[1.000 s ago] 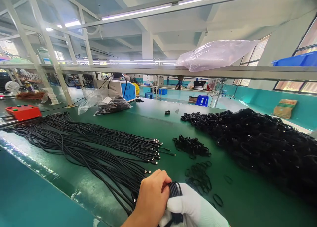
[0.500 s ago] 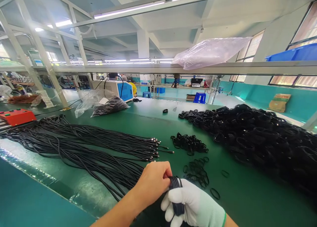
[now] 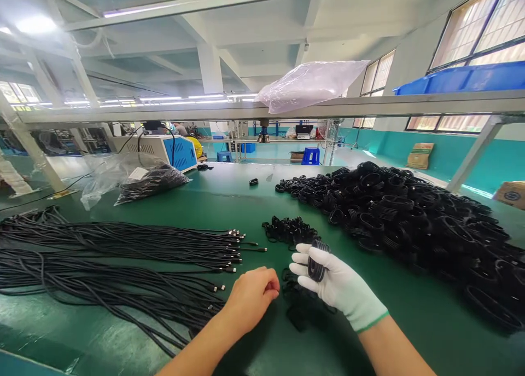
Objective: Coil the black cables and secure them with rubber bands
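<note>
Right grip (image 3: 328,275) pinching a coiled cable (image 3: 315,261); left grip (image 3: 252,295) curled loosely, bare, beside loose bands (image 3: 292,288).

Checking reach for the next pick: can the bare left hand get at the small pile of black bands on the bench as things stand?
Probably yes. The left hand rests on the green bench, loosely curled, apparently holding nothing; the band pile lies just beyond it, with nothing between.

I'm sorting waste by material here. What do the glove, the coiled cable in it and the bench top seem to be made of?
Glove: white knit fabric, matte, with a green cuff edge; probably cotton or nylon. Coiled cable: black jacket with a dull sheen, likely PVC or rubber; the core is hidden. Bench top: smooth green mat with soft glare, likely rubber or vinyl.
</note>
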{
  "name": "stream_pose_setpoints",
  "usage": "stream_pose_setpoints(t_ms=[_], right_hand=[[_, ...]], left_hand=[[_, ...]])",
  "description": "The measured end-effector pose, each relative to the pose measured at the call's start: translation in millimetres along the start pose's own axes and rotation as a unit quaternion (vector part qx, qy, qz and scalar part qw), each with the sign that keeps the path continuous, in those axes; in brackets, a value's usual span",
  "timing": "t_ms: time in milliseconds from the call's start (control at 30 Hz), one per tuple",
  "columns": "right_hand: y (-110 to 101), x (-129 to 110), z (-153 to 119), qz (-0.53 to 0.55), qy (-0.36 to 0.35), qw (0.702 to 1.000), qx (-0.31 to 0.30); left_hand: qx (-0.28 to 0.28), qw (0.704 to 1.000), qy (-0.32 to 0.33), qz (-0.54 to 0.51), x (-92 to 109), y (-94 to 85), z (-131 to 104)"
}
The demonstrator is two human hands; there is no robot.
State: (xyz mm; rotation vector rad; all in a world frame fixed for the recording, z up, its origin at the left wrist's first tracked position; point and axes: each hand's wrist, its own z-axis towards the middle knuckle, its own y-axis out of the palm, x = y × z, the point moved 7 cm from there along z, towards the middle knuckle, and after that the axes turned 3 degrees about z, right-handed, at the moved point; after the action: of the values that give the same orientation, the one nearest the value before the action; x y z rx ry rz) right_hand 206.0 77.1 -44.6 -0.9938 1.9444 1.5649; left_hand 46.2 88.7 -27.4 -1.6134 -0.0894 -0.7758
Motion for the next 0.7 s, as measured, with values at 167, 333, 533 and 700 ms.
stream_pose_setpoints(t_ms=[167,333,533,700], right_hand=[[-1.1,0.1,1.0,-0.006,-0.028,1.000,-0.005],[3.4,-2.5,1.8,-0.026,-0.053,0.998,-0.011],[16.7,18.4,5.2,-0.078,-0.061,0.995,-0.014],[29.6,38.6,12.2,-0.098,-0.084,0.991,0.013]], left_hand=[[0.005,0.998,-0.060,-0.013,-5.3,16.8,23.5],[-0.024,0.989,-0.083,-0.118,-21.4,18.6,29.5],[-0.093,0.931,-0.079,-0.344,-13.1,5.0,5.6],[-0.096,0.894,-0.065,-0.432,1.7,11.2,-2.4]])
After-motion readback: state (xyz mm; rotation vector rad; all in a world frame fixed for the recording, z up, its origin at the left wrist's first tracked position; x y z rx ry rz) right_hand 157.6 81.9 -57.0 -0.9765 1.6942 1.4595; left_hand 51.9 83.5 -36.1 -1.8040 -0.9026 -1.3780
